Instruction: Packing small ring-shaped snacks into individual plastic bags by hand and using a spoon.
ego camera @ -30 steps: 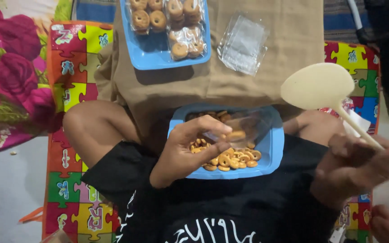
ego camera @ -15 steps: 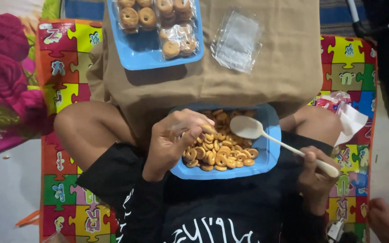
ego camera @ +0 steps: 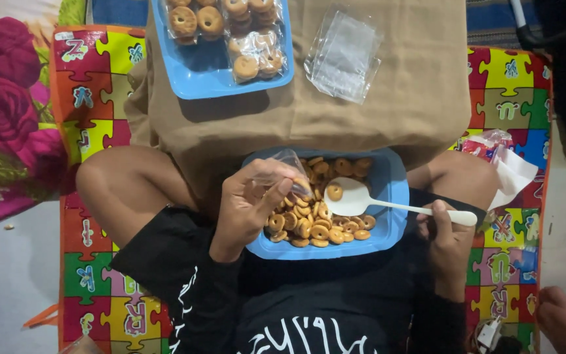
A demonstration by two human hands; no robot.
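My left hand [ego camera: 250, 206] pinching a clear plastic bag [ego camera: 287, 164] now raised over the near blue tray [ego camera: 394, 190], right hand [ego camera: 447, 239] closed on the white spoon [ego camera: 361, 198], bowl now carrying one ring cookie [ego camera: 335, 192], lowered onto the cookie pile [ego camera: 309, 223].
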